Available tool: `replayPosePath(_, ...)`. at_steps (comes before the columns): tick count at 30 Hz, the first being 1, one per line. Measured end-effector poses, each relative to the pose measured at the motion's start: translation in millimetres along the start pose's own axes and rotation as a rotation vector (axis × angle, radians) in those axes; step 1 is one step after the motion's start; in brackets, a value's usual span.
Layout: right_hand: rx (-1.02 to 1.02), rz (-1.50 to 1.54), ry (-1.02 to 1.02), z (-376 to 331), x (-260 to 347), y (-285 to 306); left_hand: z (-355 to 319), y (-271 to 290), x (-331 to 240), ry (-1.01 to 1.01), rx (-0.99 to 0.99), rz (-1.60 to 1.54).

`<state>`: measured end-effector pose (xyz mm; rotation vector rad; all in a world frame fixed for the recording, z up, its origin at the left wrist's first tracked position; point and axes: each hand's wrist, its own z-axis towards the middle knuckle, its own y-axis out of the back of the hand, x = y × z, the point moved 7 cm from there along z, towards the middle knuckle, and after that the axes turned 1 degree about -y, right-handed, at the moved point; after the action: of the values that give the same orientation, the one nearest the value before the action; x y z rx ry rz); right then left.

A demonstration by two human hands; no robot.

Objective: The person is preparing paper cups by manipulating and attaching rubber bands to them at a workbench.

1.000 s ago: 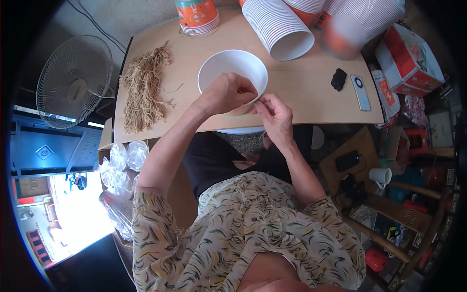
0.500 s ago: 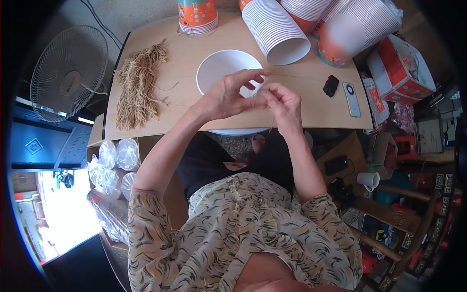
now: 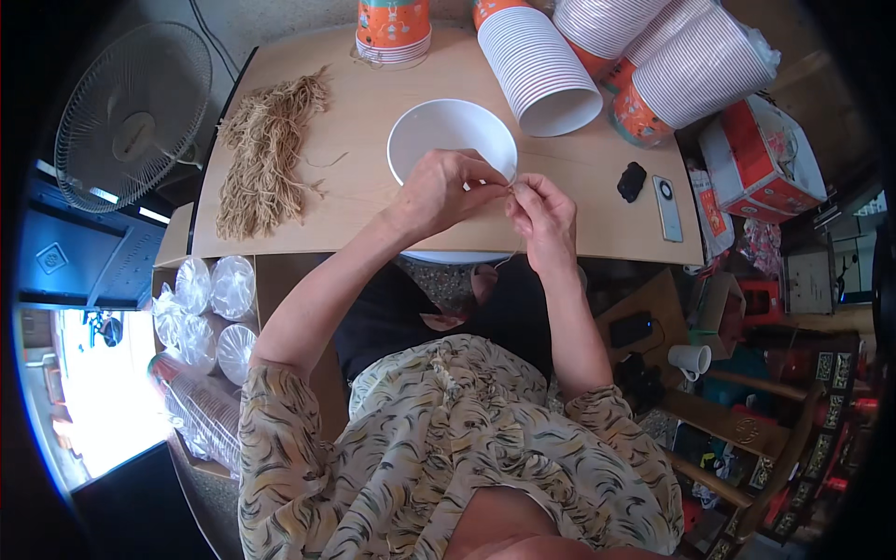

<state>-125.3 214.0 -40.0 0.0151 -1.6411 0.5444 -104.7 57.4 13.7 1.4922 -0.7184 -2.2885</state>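
Observation:
My left hand [image 3: 446,190] and my right hand [image 3: 543,217] meet fingertip to fingertip over the near rim of a white bowl [image 3: 439,131] on the wooden table [image 3: 579,168]. Both pinch a thin tan strand [image 3: 511,187] between thumb and fingers; a loose end hangs down below the right hand. A heap of the same tan strands [image 3: 266,154] lies on the left part of the table, well away from my hands.
Stacks of orange paper cups [image 3: 541,65] lie on their sides at the back right; another stack [image 3: 393,28] stands upright behind the bowl. A phone [image 3: 667,207] and a small black object [image 3: 632,181] lie right. A fan [image 3: 131,117] stands left, bagged clear lids [image 3: 210,308] below.
My hands have stayed together at the bowl's near rim, working the strand. The view has shifted slightly, so the table sits a little lower in the picture.

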Motion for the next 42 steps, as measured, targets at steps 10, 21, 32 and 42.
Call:
replayPosePath(10,-0.128,-0.276,0.19,-12,15,5,-5,-4,-6,-0.066,-0.032,0.078)
replayPosePath(21,0.043,-0.393,0.074,-10,9,-7,-25,14,-8,-0.01,-0.124,0.261)
replayPosePath(32,0.184,-0.163,-0.138,-4,-16,-16,-37,28,-2,0.114,-0.213,0.294)
replayPosePath(42,0.058,-0.241,-0.077,0,-23,-10,-37,29,1,0.1,-0.21,0.271)
